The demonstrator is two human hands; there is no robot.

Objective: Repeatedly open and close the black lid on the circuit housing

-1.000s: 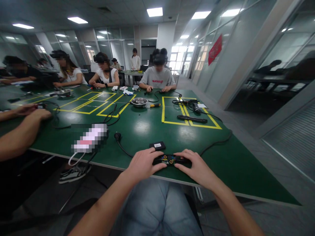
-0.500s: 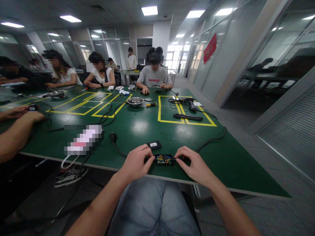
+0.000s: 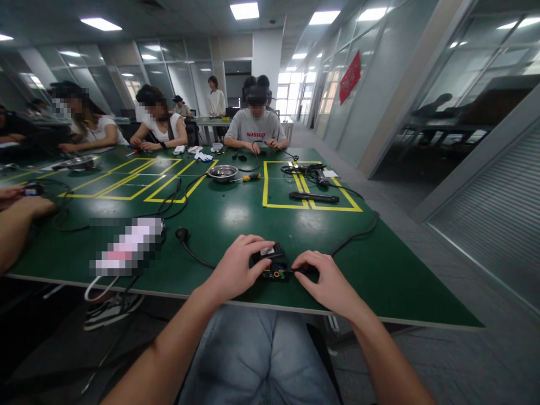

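A small open black adapter [image 3: 276, 273] with coloured parts inside lies near the front edge of the green table [image 3: 253, 219]. My left hand [image 3: 237, 265] has its fingers closed on the black lid [image 3: 267, 252] with a white label, held just above the adapter's left end. My right hand [image 3: 324, 279] pinches the adapter's right end, where a black cable [image 3: 354, 233] leaves toward the right.
A black plug with cable [image 3: 182, 234] and a blurred white object [image 3: 126, 245] lie to the left. A steel bowl [image 3: 222, 172], a screwdriver [image 3: 250, 177] and black tools [image 3: 314, 197] sit farther back among yellow tape lines. Several people work around the table; another person's arm [image 3: 17, 222] rests at the left.
My left hand moved from the adapter's left end to the black lid and brought it over the adapter. My right hand stayed on the right end. The camera view shifted slightly.
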